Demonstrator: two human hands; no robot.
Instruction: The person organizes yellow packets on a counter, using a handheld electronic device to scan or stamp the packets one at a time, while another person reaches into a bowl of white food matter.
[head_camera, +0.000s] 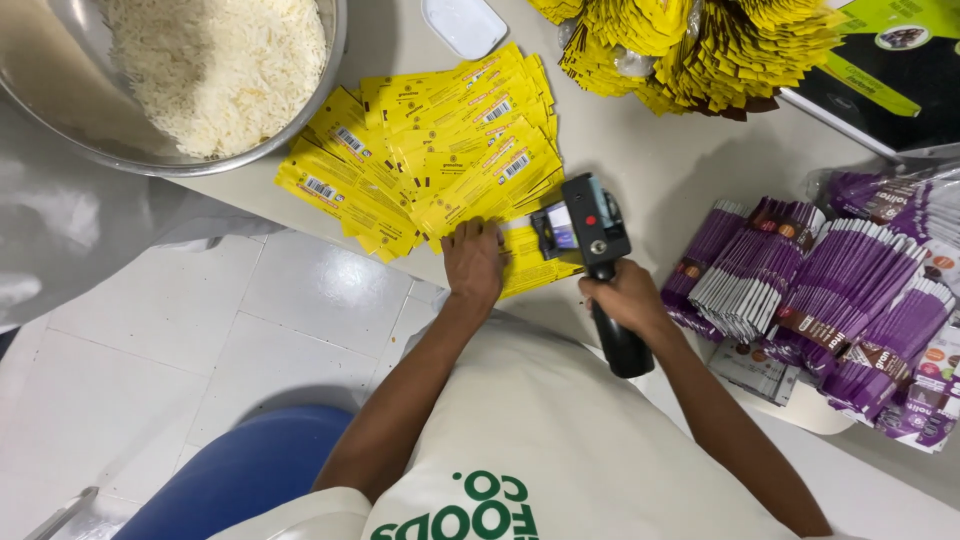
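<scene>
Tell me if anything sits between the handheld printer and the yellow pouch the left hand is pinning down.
Nothing visible does. The black handheld printer, gripped by the right hand, meets the yellow pouch directly; the left hand presses beside it, clear of the head.

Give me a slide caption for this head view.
Left hand steadies yellow pouches; right hand holds handheld printer.

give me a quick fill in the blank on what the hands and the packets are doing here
1. The right hand grips a black handheld ____ by its handle.
2. The left hand presses flat on a ____ packet.
3. The metal bowl at the table's corner holds white ____.
4. The stacked packets beside the right hand are ____.

Missing words: printer; yellow; rice; purple
</scene>
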